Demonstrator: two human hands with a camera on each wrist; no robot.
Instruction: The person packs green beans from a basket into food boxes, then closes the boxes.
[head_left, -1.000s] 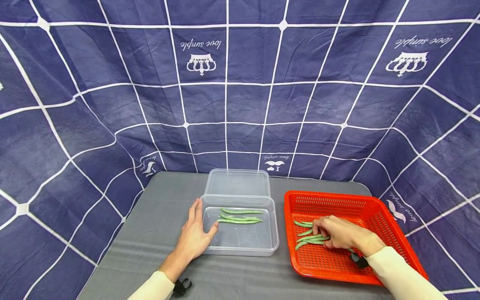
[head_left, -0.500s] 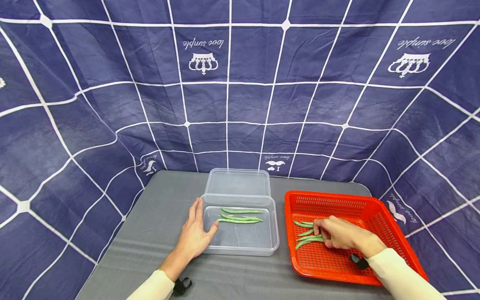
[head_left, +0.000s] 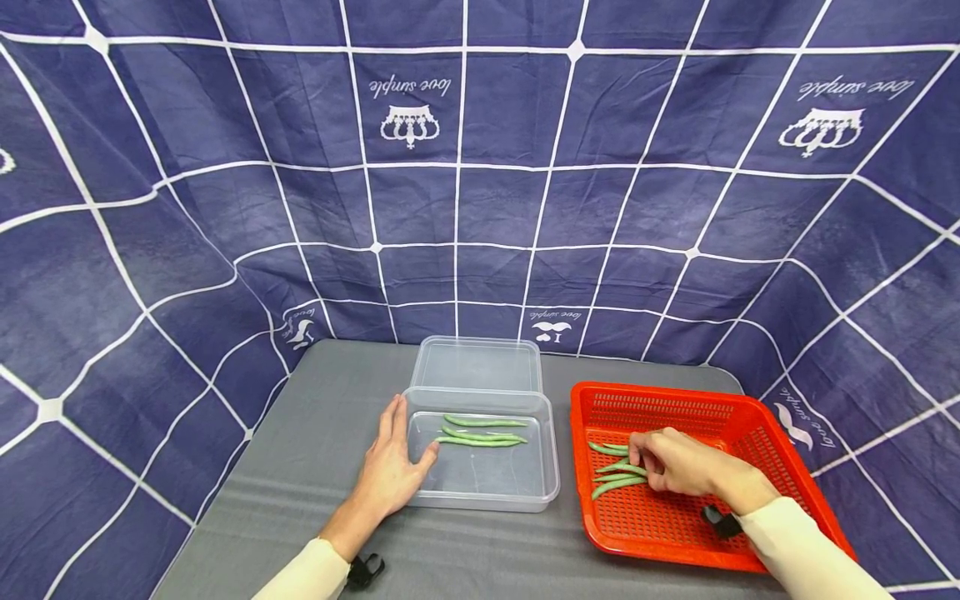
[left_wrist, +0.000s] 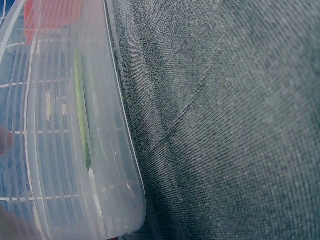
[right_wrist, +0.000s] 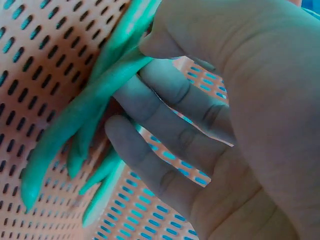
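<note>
In the head view my left hand [head_left: 393, 460] rests at the left wall of a clear plastic container [head_left: 480, 502], fingers straight along the rim and thumb over its inside. Several green beans [head_left: 483, 440] lie crosswise in it. Through its ribbed wall, the left wrist view shows one green bean [left_wrist: 81, 110]. My right hand [head_left: 675, 462] is down in a red plastic basket [head_left: 622, 546]. In the right wrist view its thumb and index finger pinch the end of a green bean [right_wrist: 75, 115], while the other fingers extend loosely. More green beans [right_wrist: 102, 192] lie beneath on the perforated basket floor.
A clear lid [head_left: 477, 362] lies flat behind the container on the grey tabletop [head_left: 300, 467]. Dark blue cloth [head_left: 495, 208] with white grid lines hangs at the back and sides. Black wrist straps [head_left: 365, 572] show at both sleeves.
My right fingers have shifted slightly among the beans, and the bean ends near the fingertips lie a little differently. The left hand and the container keep their places.
</note>
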